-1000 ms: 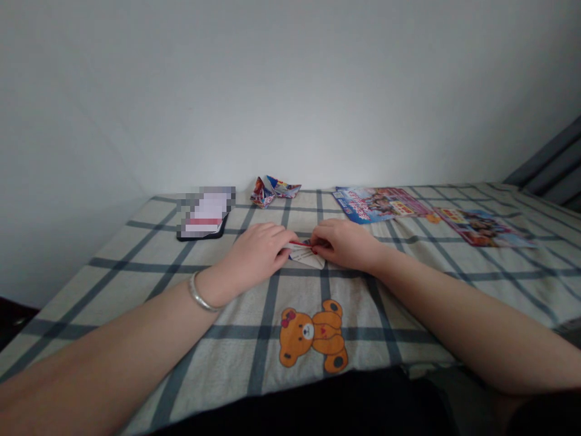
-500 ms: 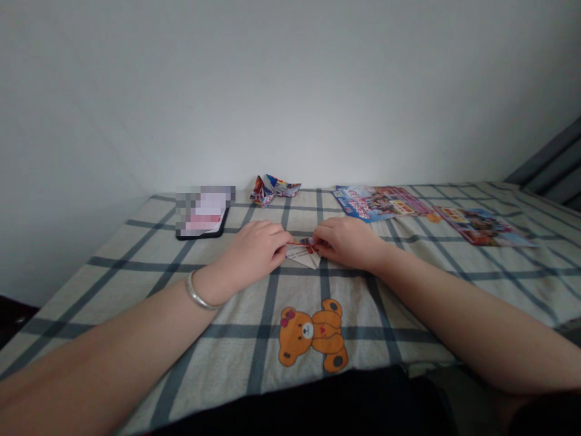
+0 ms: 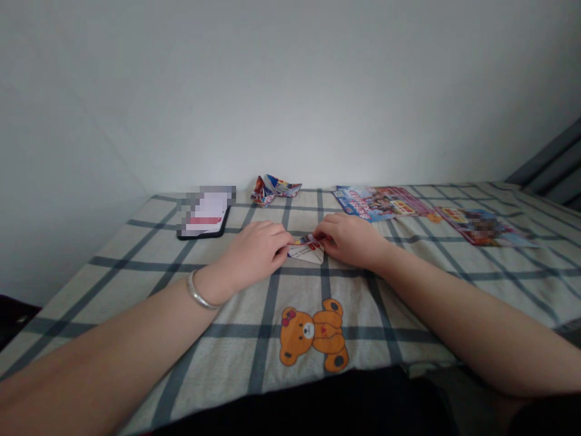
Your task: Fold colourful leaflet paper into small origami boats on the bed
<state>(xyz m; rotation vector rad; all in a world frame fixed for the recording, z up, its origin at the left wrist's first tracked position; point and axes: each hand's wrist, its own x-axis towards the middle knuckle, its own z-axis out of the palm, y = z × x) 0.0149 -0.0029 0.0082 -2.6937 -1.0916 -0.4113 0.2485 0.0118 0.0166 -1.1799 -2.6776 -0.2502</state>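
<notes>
Low over the checked cloth, a small folded piece of printed paper (image 3: 307, 252) lies between my two hands. Its near face is white with dark and red print, and a colourful strip runs along its far edge. My left hand (image 3: 261, 247), with a silver bangle on the wrist, pinches the paper's left end. At the right end, the fingers of my right hand (image 3: 347, 239) are closed on it. Both hands partly cover the paper's ends. Beyond them stands a folded paper shape (image 3: 272, 189) with colourful pointed flaps.
A phone (image 3: 206, 212) with a lit, blurred screen lies at the back left. Colourful printed flyers (image 3: 379, 201) lie at the back right, and another flyer (image 3: 485, 227) lies farther right. The checked cloth (image 3: 218, 351) bears a printed bear (image 3: 313, 336). A pale wall (image 3: 290, 91) rises behind.
My right hand has shifted slightly up and to the right. The paper's near flap looks less pointed, and more of the colourful strip shows. My left hand has barely moved.
</notes>
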